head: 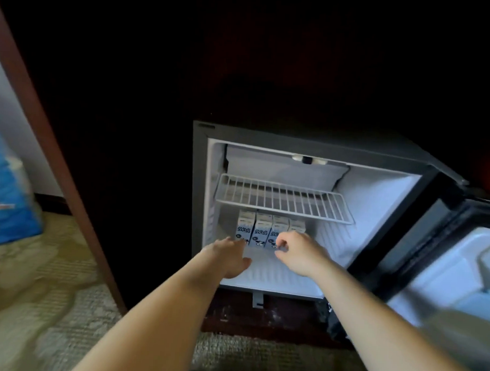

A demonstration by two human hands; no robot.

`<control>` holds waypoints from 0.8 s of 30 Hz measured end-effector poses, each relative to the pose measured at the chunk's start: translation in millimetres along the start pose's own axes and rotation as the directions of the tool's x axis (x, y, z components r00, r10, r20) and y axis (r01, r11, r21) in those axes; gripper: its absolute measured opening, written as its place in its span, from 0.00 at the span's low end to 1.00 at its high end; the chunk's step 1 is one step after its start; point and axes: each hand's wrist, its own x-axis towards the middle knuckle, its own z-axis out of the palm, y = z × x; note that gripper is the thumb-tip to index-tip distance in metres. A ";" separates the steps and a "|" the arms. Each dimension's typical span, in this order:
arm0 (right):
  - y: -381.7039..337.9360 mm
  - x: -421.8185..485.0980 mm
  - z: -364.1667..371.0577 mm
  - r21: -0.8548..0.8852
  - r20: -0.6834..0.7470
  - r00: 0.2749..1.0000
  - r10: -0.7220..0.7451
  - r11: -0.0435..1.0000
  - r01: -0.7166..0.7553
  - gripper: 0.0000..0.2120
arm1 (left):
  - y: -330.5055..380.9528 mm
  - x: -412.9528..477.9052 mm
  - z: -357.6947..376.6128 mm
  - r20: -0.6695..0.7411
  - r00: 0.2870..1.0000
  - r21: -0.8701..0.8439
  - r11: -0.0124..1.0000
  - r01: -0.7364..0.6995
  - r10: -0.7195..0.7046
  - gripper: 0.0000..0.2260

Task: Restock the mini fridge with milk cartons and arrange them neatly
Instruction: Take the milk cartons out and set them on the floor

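- Dark wooden cabinet with red-brown frame [45,150]: the interior was in deep shadow and nothing inside it could be made out.
- Patterned beige carpet [39,303]: blurred, partly covered by both forearms.
- Grey-cased mini fridge with white liner [198,183]: it stood open in the cabinet, its lower edge hidden behind the arms.
- Fridge door with white inner liner [444,261]: swung to the right, cut off by the frame edge.
- Blue plastic-wrapped package [10,199]: on the floor at far left, cut off, print unreadable.
- White wire shelf [282,197]: mounted at mid-height, bare.
- Row of white milk cartons with blue print [260,231]: four stood upright side by side on the fridge floor beneath the shelf; the fourth was mostly hidden. The blue characters and a black-and-white mark were too blurred to read.
- Left hand [227,254]: fingers straight, thumb spread, fingertips at the leftmost carton, gripping nothing.
- Right hand [297,251]: fingers curled before the third and fourth cartons; whether it held one could not be told.
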 end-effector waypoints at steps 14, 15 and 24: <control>25.1 91.3 51.3 -0.161 -0.051 0.995 -0.084 0.984 0.075 0.29 | -3.4 105.0 10.6 -0.089 0.992 0.234 0.970 -0.061 0.084 0.31; 26.7 96.1 53.5 -0.173 -0.055 0.995 -0.085 0.982 0.075 0.30 | -4.4 110.8 12.3 -0.092 0.992 0.234 0.970 -0.060 0.084 0.31; 24.9 127.0 98.2 -0.170 -0.073 0.996 -0.046 0.985 0.033 0.35 | -16.7 139.2 34.0 -0.194 0.979 0.192 0.981 -0.020 0.058 0.32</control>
